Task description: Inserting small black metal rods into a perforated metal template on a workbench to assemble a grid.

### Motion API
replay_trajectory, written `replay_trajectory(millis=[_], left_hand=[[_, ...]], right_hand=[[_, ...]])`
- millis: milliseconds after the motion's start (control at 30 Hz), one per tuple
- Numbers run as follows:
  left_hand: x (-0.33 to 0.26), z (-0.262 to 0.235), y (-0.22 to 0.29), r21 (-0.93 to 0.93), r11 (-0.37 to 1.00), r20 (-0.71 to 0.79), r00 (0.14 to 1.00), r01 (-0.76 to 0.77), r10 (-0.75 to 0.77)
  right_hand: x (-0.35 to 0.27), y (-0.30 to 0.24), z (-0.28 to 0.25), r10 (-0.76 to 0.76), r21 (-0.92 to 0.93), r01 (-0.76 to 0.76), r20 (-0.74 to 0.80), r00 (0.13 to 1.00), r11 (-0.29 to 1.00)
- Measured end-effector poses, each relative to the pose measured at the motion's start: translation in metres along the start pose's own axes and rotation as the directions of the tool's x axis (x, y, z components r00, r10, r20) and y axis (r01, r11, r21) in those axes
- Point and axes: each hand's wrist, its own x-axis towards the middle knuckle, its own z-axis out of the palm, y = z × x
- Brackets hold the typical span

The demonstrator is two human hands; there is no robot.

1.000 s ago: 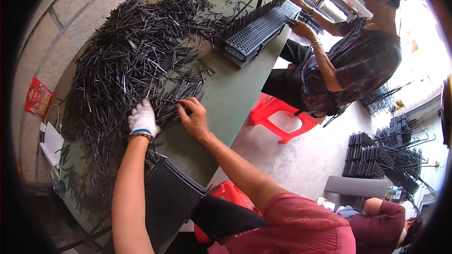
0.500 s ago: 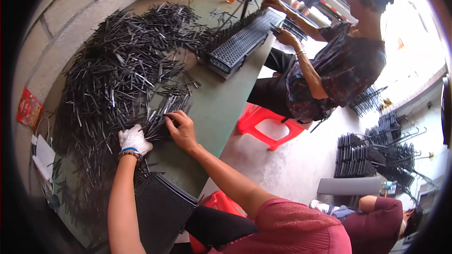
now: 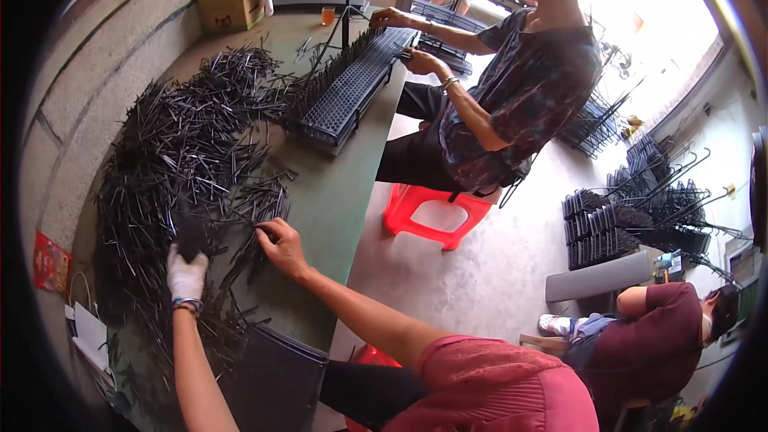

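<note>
A big heap of thin black rods [image 3: 184, 144] covers the left part of the green table [image 3: 344, 200]. My left hand [image 3: 186, 274], in a white glove, is closed around a small bundle of these rods [image 3: 190, 232] that sticks up from the fist. My bare right hand [image 3: 280, 245] rests just to the right on loose rods at the heap's near edge, fingers bent and pinching at them. Whether it holds any rod, I cannot tell.
A black perforated tray [image 3: 352, 88] full of upright rods lies farther along the table; a seated co-worker on a red stool [image 3: 432, 212] works at it. Cardboard box [image 3: 228, 6] and orange cup [image 3: 328, 14] at the far end. Stacked black trays [image 3: 632, 216] on the floor, another person [image 3: 672, 336] beside them.
My left hand has closed on a bundle of rods and raised it off the heap. My right hand stays at the heap's near edge. The camera has tilted, showing more of the table's far end.
</note>
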Motion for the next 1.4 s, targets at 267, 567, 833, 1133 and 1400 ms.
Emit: replay_trajectory(millis=[267, 567, 833, 1133, 1400], left_hand=[[-0.002, 0.015, 0.017, -0.573, 0.819, -0.272, 0.948, -0.022, -0.164], [-0.020, 0.031, 0.070, -0.547, 0.817, -0.256, 0.892, 0.184, -0.373], [-0.004, 0.053, 0.027, -0.600, 0.800, -0.385, 0.885, -0.025, -0.261], [-0.010, 0.064, 0.030, -0.324, 0.941, -0.418, 0.878, 0.095, -0.232], [-0.016, 0.012, 0.117, -0.922, 0.361, 0.008, 0.936, 0.143, -0.351]], right_hand=[[0.001, 0.002, -0.001, 0.028, 0.002, -0.028, 0.012, 1.000, 1.000], [0.003, 0.008, -0.010, 0.023, -0.038, -0.021, 0.047, 0.999, 0.999], [0.005, 0.010, -0.008, -0.011, -0.039, 0.013, 0.058, 0.998, 0.999], [-0.002, 0.009, -0.004, 0.026, -0.053, -0.020, 0.110, 0.994, 0.998], [0.012, 0.007, -0.020, -0.046, -0.019, 0.046, 0.043, 0.998, 0.999]])
